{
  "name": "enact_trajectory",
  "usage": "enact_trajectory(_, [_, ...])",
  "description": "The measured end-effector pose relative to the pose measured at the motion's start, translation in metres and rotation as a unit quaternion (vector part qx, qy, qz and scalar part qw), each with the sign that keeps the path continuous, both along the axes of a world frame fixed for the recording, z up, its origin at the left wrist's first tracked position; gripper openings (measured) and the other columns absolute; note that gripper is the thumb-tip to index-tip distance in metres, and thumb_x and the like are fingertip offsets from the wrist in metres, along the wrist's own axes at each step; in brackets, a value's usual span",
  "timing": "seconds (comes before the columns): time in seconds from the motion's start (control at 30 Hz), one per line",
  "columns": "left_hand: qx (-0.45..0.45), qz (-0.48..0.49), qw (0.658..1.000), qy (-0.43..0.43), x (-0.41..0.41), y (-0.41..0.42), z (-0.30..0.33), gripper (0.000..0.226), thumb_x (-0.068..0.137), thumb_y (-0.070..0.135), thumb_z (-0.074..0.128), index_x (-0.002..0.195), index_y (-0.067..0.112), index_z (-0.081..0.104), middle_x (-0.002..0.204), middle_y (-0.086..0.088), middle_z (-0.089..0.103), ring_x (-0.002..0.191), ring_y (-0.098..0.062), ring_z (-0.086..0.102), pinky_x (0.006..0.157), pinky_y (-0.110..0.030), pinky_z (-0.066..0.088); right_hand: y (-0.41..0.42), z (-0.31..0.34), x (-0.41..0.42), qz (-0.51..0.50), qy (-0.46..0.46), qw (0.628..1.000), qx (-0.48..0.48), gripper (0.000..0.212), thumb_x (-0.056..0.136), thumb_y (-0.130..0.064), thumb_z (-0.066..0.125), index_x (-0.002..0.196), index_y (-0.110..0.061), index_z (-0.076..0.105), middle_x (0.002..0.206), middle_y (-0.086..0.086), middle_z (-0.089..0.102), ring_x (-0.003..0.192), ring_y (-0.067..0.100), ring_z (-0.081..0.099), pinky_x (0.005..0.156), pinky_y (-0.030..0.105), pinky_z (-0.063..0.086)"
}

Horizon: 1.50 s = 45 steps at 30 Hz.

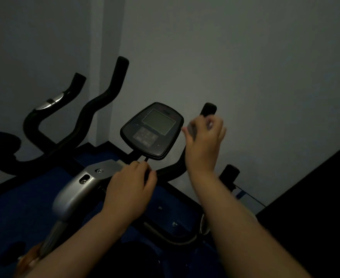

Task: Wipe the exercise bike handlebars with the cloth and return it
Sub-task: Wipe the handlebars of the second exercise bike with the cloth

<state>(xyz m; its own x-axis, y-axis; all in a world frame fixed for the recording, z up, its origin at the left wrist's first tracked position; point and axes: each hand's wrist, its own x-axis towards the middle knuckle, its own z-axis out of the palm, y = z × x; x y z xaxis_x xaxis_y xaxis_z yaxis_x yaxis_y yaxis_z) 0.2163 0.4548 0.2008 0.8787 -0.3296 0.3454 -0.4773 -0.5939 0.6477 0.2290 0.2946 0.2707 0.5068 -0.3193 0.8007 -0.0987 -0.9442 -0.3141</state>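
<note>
The exercise bike's black console (153,130) stands in the middle of a dim view. The black handlebar (172,170) curves up to the right and ends in a grip tip (209,109). My right hand (204,143) is curled round that upper right grip and is motion-blurred. A pale grey scrap that looks like the cloth (192,131) shows at its fingers, pressed against the bar. My left hand (131,189) grips the handlebar's middle just below the console, fingers curled over it. The grip under my right hand is hidden.
The bike's silver stem housing (74,193) runs down to the left. More black curved bars (102,97) rise at the left, one with a chrome band (49,103). A short black post (229,172) stands to the right. Blue floor (24,207), white walls, dark slab (315,197) lower right.
</note>
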Motion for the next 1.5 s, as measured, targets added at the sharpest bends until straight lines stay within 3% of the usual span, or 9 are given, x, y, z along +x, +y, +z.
enact_trajectory(0.13, [0.025,0.005,1.000,-0.008,-0.001,0.000,0.001,0.026,0.095,0.040,0.036,0.085,0.025,0.054,0.076,0.011,0.048,0.073,-0.010,0.047,0.065,-0.029,0.032,0.001,-0.036,-0.028,0.010,-0.011,0.978,0.206,0.018,0.086,-0.033,0.065,0.085,-0.021,0.051,0.105,0.001,0.040,0.087,0.002,0.046,0.072,0.013,0.040])
enact_trajectory(0.27, [0.028,0.004,1.000,-0.001,0.000,-0.001,0.000,0.026,0.095,0.040,0.035,0.086,0.025,0.054,0.077,0.011,0.049,0.075,-0.010,0.047,0.066,-0.029,0.031,-0.017,0.014,-0.014,0.048,-0.108,0.970,0.211,0.019,0.086,-0.028,0.066,0.084,-0.020,0.049,0.106,0.003,0.040,0.082,0.002,0.046,0.071,-0.006,0.033])
enact_trajectory(0.47, [-0.014,0.015,1.000,0.022,-0.001,0.002,0.002,0.021,0.096,0.036,0.040,0.083,0.026,0.053,0.077,0.012,0.050,0.074,-0.009,0.049,0.065,-0.029,0.031,0.025,-0.031,-0.023,0.080,0.111,0.989,0.056,0.018,0.083,-0.028,0.068,0.087,-0.021,0.052,0.103,-0.001,0.044,0.095,0.016,0.047,0.070,0.024,0.044])
enact_trajectory(0.6, [0.014,0.027,1.000,0.007,-0.003,0.001,0.003,0.023,0.098,0.028,0.037,0.080,0.023,0.050,0.075,0.009,0.053,0.068,-0.011,0.049,0.057,-0.028,0.028,-0.010,0.004,-0.024,0.054,0.087,0.990,0.100,0.015,0.086,-0.027,0.065,0.088,-0.018,0.053,0.100,-0.004,0.039,0.090,0.018,0.052,0.072,0.032,0.052])
enact_trajectory(0.8, [-0.090,0.038,0.990,0.102,-0.001,0.007,-0.001,0.020,0.097,0.025,0.039,0.087,0.027,0.056,0.079,0.013,0.057,0.069,0.000,0.052,0.053,-0.020,0.032,0.045,-0.042,-0.060,0.147,0.147,0.975,0.081,0.018,0.085,-0.033,0.065,0.087,-0.031,0.048,0.100,-0.011,0.037,0.080,-0.002,0.046,0.059,0.004,0.037])
enact_trajectory(1.0, [-0.087,0.050,0.989,0.105,-0.001,0.006,-0.002,0.020,0.096,0.026,0.040,0.085,0.029,0.056,0.078,0.012,0.059,0.067,0.000,0.053,0.052,-0.021,0.032,0.052,-0.039,-0.057,0.076,0.110,0.982,0.130,0.013,0.087,-0.030,0.063,0.091,-0.023,0.053,0.107,-0.006,0.041,0.090,0.008,0.048,0.068,0.019,0.044])
enact_trajectory(1.1, [-0.093,0.048,0.988,0.110,0.001,0.008,-0.001,0.020,0.095,0.023,0.041,0.080,0.028,0.053,0.073,0.009,0.058,0.064,-0.002,0.053,0.052,-0.024,0.032,0.066,-0.049,-0.064,0.192,0.166,0.962,0.099,0.015,0.085,-0.033,0.064,0.090,-0.027,0.051,0.105,-0.010,0.041,0.081,0.002,0.049,0.063,0.012,0.043])
enact_trajectory(1.37, [-0.066,0.046,0.994,0.070,-0.005,0.007,0.000,0.027,0.097,0.030,0.042,0.070,0.029,0.046,0.064,0.008,0.055,0.057,-0.004,0.051,0.049,-0.026,0.030,0.049,-0.037,-0.071,0.212,0.174,0.953,0.131,0.012,0.085,-0.026,0.067,0.091,-0.022,0.057,0.105,-0.007,0.043,0.085,-0.002,0.049,0.070,0.004,0.043])
enact_trajectory(1.5, [-0.038,0.053,0.997,0.043,-0.003,0.004,0.001,0.025,0.096,0.033,0.041,0.073,0.026,0.047,0.069,0.007,0.055,0.060,-0.005,0.051,0.052,-0.025,0.037,-0.002,0.041,-0.042,0.109,-0.071,0.974,0.188,0.017,0.080,-0.020,0.071,0.088,-0.024,0.056,0.102,-0.001,0.049,0.085,-0.007,0.046,0.071,-0.006,0.032])
